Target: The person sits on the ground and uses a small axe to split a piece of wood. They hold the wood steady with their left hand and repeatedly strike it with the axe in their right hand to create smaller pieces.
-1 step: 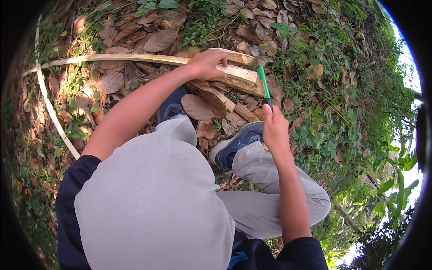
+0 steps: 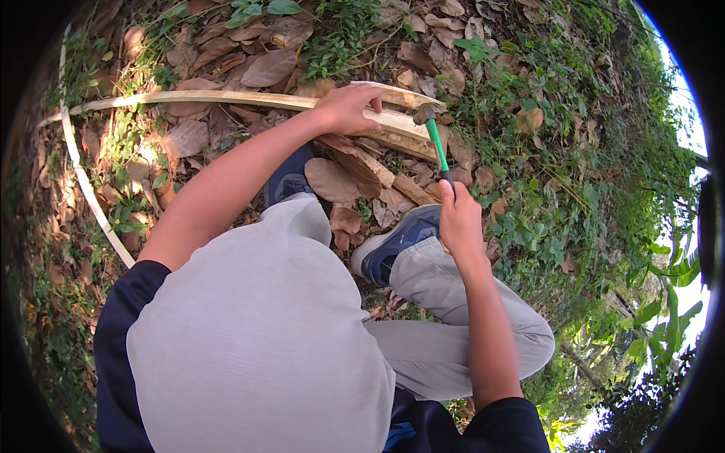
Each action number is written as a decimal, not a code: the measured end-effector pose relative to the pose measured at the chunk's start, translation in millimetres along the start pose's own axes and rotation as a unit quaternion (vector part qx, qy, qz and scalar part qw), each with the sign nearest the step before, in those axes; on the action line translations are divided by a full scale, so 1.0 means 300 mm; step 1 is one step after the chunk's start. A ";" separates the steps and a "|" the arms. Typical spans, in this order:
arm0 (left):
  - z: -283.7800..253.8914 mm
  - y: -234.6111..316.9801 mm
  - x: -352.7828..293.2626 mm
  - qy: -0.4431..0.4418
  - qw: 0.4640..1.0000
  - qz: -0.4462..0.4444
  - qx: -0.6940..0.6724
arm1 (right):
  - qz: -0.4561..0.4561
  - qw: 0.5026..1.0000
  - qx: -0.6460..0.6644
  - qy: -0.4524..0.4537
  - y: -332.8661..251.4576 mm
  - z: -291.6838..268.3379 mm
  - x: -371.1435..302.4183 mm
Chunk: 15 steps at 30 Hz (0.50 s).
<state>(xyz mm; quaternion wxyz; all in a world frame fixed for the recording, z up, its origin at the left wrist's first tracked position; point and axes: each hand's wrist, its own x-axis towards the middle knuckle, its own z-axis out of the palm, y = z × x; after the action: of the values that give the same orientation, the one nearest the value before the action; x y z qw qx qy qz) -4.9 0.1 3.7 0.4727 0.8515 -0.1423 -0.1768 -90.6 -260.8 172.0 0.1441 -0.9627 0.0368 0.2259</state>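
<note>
My right hand (image 2: 461,219) is wrapped round the black grip of a hammer (image 2: 437,143) with a green shaft. The hammer's metal head sits over the right end of a long pale wooden strip (image 2: 226,97); whether it touches the wood I cannot tell. Farther along the strip, my left hand (image 2: 347,110) grips it, thumb and fingers over its edges. Under that end lies another piece of wood (image 2: 411,143), and a shorter split piece (image 2: 400,94) lies just beyond it. Any nail at the end is hidden or too small to make out.
A second thin strip (image 2: 87,181) crosses the long one at far left. Broken wood bits (image 2: 411,190) lie near my blue shoe (image 2: 400,241). Dry brown leaves (image 2: 270,68) and green plants (image 2: 544,181) cover the ground around.
The hammer head has shifted left and slightly down, from beside the strip's end to over it. My right hand has moved slightly with it; the left hand stays in place.
</note>
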 end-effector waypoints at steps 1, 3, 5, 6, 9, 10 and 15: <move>-0.003 0.004 0.000 0.002 1.000 -0.001 -0.006 | 0.005 1.000 -0.005 0.008 0.012 0.001 -0.013; -0.009 -0.015 0.001 0.005 1.000 -0.004 0.005 | -0.005 1.000 0.020 0.011 -0.073 -0.076 -0.005; 0.002 -0.017 -0.003 0.017 1.000 0.015 0.020 | -0.011 0.997 0.065 0.044 -0.142 -0.171 -0.023; -0.002 -0.015 -0.001 0.012 1.000 0.008 0.017 | -0.039 0.993 0.081 0.073 -0.174 -0.208 -0.025; -0.007 -0.012 -0.007 0.008 1.000 -0.002 0.011 | -0.065 0.973 0.173 0.135 -0.215 -0.242 -0.015; -0.008 -0.013 -0.010 0.014 1.000 0.001 0.011 | -0.066 0.965 0.208 0.147 -0.216 -0.226 -0.009; -0.004 -0.006 0.001 0.010 1.000 0.009 0.009 | -0.019 0.994 0.087 0.069 -0.035 -0.020 0.001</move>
<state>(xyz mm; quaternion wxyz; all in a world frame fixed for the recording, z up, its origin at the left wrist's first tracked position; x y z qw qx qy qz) -3.9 1.9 2.6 0.4681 0.8561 -0.1466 -0.1627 -86.3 -252.6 179.8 0.2288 -0.9603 0.0479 0.1522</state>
